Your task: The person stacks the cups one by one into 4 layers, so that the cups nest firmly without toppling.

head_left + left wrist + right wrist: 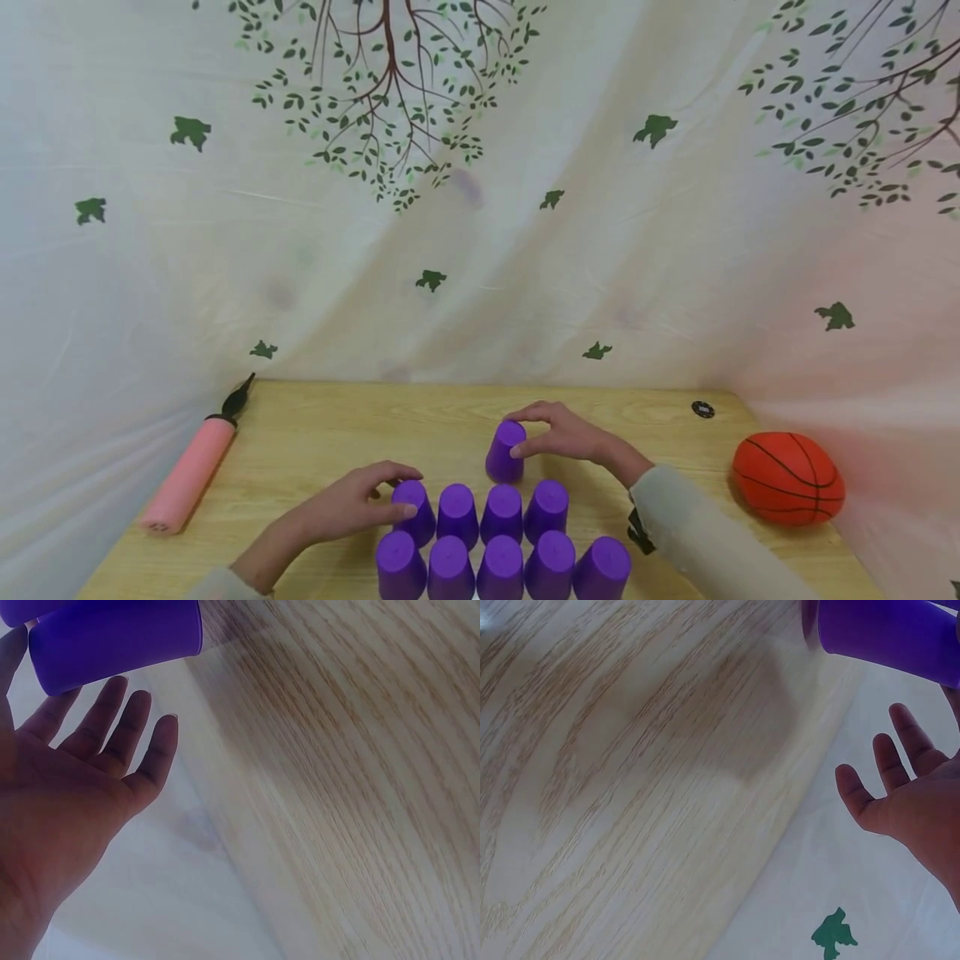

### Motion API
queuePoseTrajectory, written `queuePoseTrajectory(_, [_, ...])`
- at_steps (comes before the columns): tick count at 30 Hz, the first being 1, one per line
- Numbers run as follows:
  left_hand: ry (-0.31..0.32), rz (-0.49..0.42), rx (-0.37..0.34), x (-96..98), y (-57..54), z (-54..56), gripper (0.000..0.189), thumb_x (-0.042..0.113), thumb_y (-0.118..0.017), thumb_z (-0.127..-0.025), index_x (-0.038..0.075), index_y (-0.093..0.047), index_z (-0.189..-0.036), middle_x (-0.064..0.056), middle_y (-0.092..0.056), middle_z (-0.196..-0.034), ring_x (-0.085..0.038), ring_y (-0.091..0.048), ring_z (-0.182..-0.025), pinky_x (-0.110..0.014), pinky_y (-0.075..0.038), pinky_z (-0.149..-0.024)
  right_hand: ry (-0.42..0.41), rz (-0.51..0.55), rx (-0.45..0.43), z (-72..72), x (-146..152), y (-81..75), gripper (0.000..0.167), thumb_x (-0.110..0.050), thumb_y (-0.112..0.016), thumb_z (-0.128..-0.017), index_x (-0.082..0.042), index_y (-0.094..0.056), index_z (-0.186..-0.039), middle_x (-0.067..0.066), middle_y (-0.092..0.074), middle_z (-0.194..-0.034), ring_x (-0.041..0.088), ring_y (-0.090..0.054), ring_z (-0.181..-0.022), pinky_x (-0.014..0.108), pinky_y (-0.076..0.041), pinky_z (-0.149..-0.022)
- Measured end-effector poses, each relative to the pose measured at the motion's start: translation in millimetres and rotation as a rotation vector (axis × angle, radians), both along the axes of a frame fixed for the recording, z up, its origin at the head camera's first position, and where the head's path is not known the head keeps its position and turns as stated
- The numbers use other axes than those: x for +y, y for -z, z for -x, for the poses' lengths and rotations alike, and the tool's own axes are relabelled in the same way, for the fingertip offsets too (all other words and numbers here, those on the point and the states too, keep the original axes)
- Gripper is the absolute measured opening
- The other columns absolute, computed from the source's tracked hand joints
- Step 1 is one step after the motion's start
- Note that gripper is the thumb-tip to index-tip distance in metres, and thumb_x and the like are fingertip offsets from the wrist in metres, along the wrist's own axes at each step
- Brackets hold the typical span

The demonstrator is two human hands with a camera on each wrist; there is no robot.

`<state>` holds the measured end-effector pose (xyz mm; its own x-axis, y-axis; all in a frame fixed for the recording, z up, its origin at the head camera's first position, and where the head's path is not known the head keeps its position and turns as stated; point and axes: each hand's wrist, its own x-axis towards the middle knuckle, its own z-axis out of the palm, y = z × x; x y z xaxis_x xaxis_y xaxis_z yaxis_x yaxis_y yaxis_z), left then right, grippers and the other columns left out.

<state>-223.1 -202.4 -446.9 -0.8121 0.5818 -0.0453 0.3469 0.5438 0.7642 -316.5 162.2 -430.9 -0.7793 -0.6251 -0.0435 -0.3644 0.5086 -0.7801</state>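
Several upside-down purple plastic cups stand in two rows at the table's near middle. My left hand [347, 502] has its thumb and a forefinger about the leftmost cup [420, 523] of the back row. In the left wrist view the other fingers [124, 735] spread loosely below that cup's side. Beyond the rows, my right hand [566, 433] pinches a single upside-down cup [504, 458] near its top, between thumb and forefinger. The right wrist view shows this cup [889, 637] with its rim close to the tabletop; whether it touches is unclear. The front row [501, 571] has its lower part cut off.
A pink hand pump [191, 475] with a black nozzle lies on the left of the wooden table [337, 425]. To the right are a red-orange toy basketball [787, 479] and a black round chip [702, 409]. A pale leaf-patterned curtain [495, 325] stands behind.
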Motion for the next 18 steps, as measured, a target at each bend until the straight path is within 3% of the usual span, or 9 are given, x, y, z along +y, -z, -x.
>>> queuePoseTrajectory(6, [0.009,-0.010,-0.011,-0.5,-0.3,-0.7,0.052,0.044,-0.064,-0.097,0.012,-0.058,-0.137,0.002,-0.065,-0.127,-0.017,-0.059,-0.114,-0.039,-0.050,-0.089,-0.013,-0.002,0.003,0.9,-6.2,2.5,0.059,-0.036,-0.079,-0.085,-0.013,-0.062,-0.137,0.010,-0.058,-0.141,0.035,-0.047,-0.134,0.063,-0.036,-0.109])
queuePoseTrajectory(18, [0.009,-0.017,-0.018,-2.9,-1.3,-2.5,0.051,0.042,-0.067,-0.095,0.012,-0.058,-0.136,0.004,-0.064,-0.124,-0.011,-0.057,-0.112,-0.038,-0.049,-0.089,-0.035,0.016,0.002,3.5,-12.7,6.8,0.056,-0.035,-0.078,-0.086,-0.016,-0.063,-0.137,0.011,-0.059,-0.137,0.037,-0.049,-0.131,0.062,-0.040,-0.106])
